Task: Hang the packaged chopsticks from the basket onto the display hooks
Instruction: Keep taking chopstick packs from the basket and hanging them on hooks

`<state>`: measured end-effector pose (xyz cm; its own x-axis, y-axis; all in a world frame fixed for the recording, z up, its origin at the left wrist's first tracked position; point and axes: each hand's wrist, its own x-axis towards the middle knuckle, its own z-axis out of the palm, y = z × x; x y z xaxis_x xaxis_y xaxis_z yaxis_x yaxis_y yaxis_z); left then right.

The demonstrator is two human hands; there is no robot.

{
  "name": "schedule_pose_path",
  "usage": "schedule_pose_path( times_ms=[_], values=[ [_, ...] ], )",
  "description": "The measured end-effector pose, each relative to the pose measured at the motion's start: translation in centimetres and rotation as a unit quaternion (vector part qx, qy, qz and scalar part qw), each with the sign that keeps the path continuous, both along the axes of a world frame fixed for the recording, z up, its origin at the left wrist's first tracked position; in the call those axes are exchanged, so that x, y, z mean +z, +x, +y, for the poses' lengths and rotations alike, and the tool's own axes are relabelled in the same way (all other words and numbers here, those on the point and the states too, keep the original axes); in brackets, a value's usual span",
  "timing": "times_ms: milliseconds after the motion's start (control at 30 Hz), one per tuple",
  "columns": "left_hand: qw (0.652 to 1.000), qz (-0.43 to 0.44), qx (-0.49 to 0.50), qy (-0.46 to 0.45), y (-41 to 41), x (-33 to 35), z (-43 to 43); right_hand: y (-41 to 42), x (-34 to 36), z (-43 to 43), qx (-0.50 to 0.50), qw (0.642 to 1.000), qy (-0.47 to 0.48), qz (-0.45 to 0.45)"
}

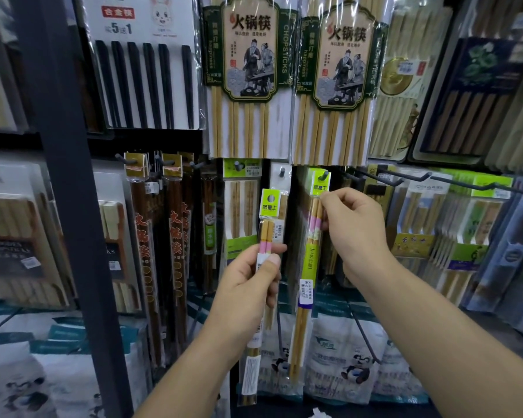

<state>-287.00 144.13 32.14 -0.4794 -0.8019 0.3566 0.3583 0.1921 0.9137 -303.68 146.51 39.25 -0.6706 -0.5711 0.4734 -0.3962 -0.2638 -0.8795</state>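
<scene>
Left hand: up from 6 o'clock comes the left hand (248,285), thumb across the front and fingers curled behind, pinching a slim pack at its pink band.
Held pack: the held pack (268,227) stands almost upright. Its lime-green header with the round hole sits at 12 o'clock of the thumb, and the bamboo sticks run down behind the palm to a white label at 6 o'clock. It is on no peg, just out in front of the rack.
Right hand: in from 4 o'clock, the right hand (357,227) has its fingers curled, fingertips nipping the top of a second pack just under its header.
Hooked pack: at 3 o'clock of the held pack and close beside it, the hooked pack (307,267) hangs a little slanted, its lower end swung toward 7 o'clock.
Hook: the hook (325,175) is a dark peg poking through that green header, at 11 o'clock of the right knuckles.
Neighbour peg: the neighbour peg (281,171) sits at 12 o'clock of the held pack, with a white-backed pack on it.
Below: panda bags (338,351) lie at 6 o'clock, behind both forearms.
Left side: brown sleeves (144,236) with red characters hang at 9 o'clock, and a dark post (70,191) stands beyond them.
Right side: green-labelled packs (468,224) sit in rows at 3 o'clock.
Above: big hot-pot cards (248,55) hang at 12 o'clock, and a black chopsticks card (145,70) at 11 o'clock.
</scene>
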Motion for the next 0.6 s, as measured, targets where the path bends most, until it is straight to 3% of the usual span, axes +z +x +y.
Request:
schedule_pose_path(
  times_ms=[367, 600],
  values=[
    [1.0, 0.006, -0.004, 0.027, -0.2, 0.0, 0.5, -0.1, -0.9, 0.3, -0.048, 0.998, 0.014, 0.024],
    [0.996, -0.006, 0.021, -0.082, -1.5, 1.0, 1.5, 2.5, -0.2, 3.6, 0.107, 0.991, -0.002, 0.076]
  ],
)
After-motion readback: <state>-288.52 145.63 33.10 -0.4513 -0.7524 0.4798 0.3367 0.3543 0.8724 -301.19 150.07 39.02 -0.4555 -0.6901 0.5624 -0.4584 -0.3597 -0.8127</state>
